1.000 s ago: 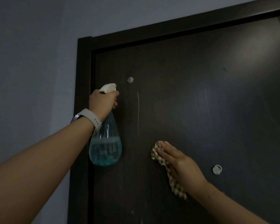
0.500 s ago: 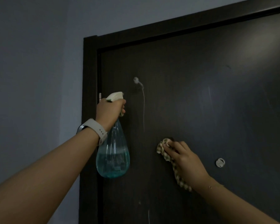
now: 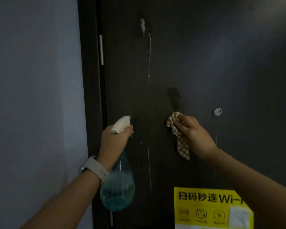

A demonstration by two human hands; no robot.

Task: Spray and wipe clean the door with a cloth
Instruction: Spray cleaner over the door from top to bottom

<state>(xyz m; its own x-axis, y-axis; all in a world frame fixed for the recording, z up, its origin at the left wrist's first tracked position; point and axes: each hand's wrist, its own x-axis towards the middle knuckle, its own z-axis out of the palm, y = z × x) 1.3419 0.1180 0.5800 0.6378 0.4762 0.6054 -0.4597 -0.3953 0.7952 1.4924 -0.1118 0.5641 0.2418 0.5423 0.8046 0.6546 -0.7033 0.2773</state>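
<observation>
Dark door (image 3: pixel 205 63) is sprayed, drips mostly unwiped; left hand (image 3: pixel 114 142) grips spray bottle (image 3: pixel 117 190), right hand's (image 3: pixel 193 136) fingers (image 3: pixel 180 128) pinch cloth (image 3: pixel 180 141) against it.

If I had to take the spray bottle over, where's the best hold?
Take the spray bottle at the narrow neck just under the white trigger head, coming from the left as the left hand does. The body below swells wide and hangs straight down, so it looks harder to grip.

The yellow sticker (image 3: pixel 210 209) runs off the bottom edge; the left hand (image 3: pixel 114 142) hides the spray bottle (image 3: pixel 117 192) neck; small print unreadable.
</observation>
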